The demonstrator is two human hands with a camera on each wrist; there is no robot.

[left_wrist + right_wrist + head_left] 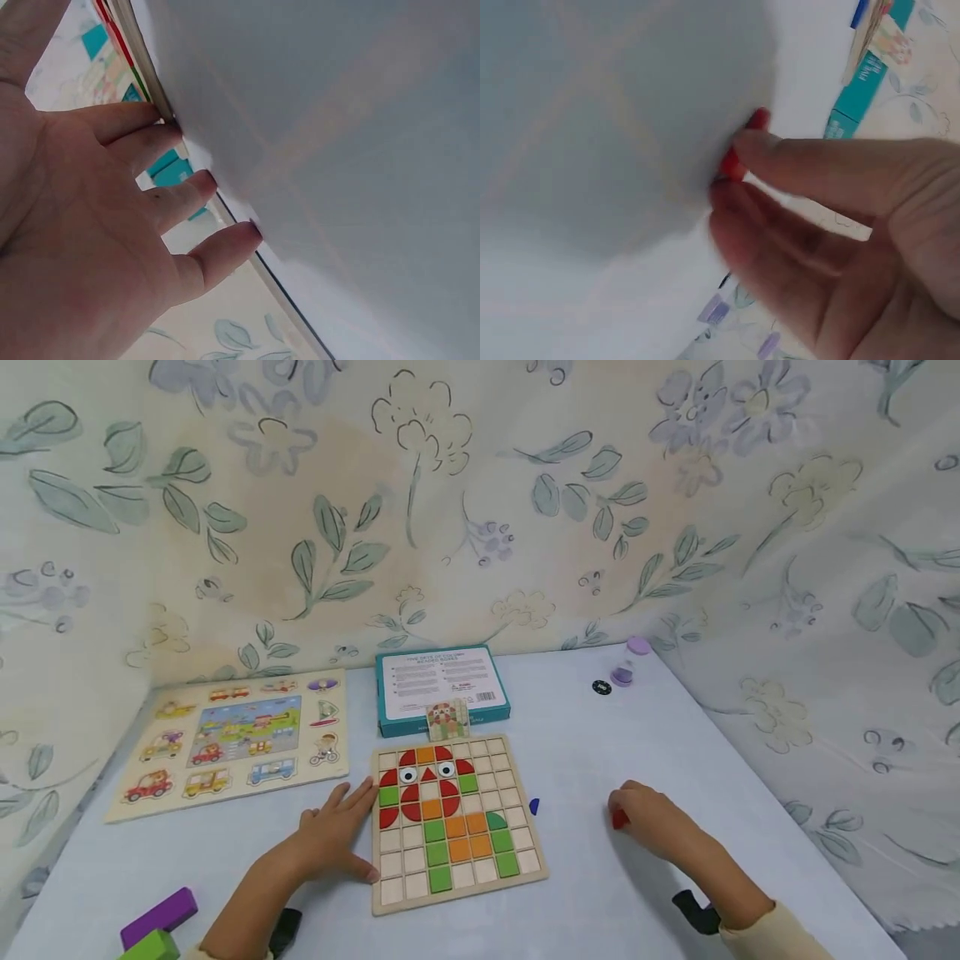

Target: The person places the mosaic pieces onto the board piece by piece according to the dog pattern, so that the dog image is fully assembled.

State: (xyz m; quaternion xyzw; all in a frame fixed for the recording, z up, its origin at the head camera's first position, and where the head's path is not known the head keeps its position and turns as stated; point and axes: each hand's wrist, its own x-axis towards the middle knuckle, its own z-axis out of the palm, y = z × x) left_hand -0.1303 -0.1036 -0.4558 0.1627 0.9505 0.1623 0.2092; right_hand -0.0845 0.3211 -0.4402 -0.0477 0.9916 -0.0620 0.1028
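A wooden grid board (pixel 390 889) lies mid-table, with red, green and orange tiles making a figure with two eye tiles. My left hand (pixel 330 835) is spread along the board's left edge, its fingertips and thumb touching the frame. In the left wrist view its fingers (pixel 225 247) look straight. Off to the right of the board, my right hand (pixel 648 818) pinches a small red tile (pixel 735 165) between thumb and fingertips, just over the table. The tile's exact shape is partly hidden. Between board and right hand lies a small blue tile (pixel 534 807).
Behind the board a pattern card (pixel 447 720) leans on a teal box (pixel 405 725). A vehicle puzzle board (pixel 176 789) lies at left, purple (pixel 159 917) and green blocks (pixel 152 947) at front left. A black disc (pixel 602 687) and small purple-ended sand timer (pixel 628 664) are back right.
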